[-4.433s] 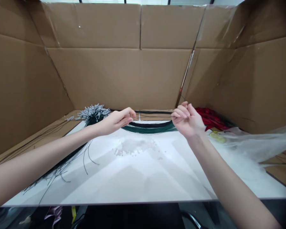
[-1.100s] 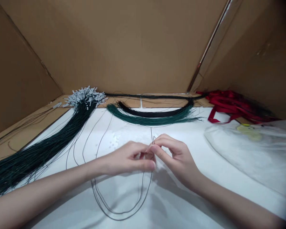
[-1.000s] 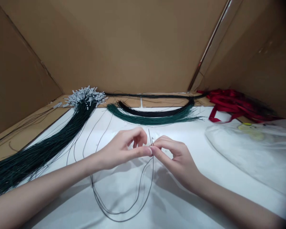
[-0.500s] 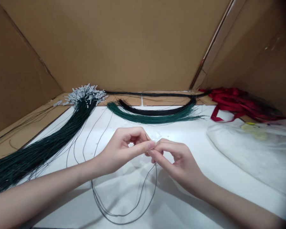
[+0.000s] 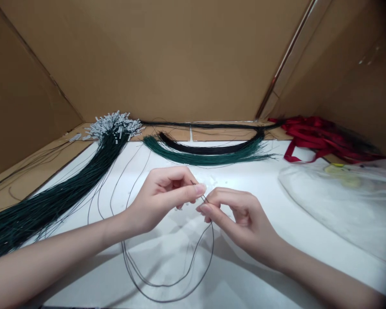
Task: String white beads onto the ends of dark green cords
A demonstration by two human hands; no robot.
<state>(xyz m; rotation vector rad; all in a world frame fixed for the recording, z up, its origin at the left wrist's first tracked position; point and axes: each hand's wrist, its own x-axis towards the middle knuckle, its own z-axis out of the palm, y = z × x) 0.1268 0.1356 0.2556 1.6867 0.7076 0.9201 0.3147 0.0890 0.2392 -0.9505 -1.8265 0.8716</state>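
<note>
In the head view my left hand (image 5: 162, 199) pinches the ends of thin dark cords (image 5: 212, 244) between thumb and forefinger. Close on its right, my right hand (image 5: 241, 216) has thumb and fingertips closed on the same cords. Two short strands cross the small gap between the hands. Below, the cords hang in wide loops over the white work surface (image 5: 260, 287) and run back under my left wrist towards a thick bundle of dark green strands (image 5: 73, 189). White beaded tips (image 5: 114, 125) crowd the far end of that bundle. Whether the cords are knotted is hidden by my fingers.
Behind my hands lie a black strand bundle (image 5: 206, 150) and a green strand bundle (image 5: 193, 159), both curved. Red ribbon (image 5: 318, 137) is heaped at the back right, with a clear plastic bag (image 5: 328, 201) before it. Cardboard walls (image 5: 173, 64) enclose the surface.
My hands have drawn slightly apart, the left shifting up and to the left. A short stretch of cord now shows between the fingertips, which were touching before.
</note>
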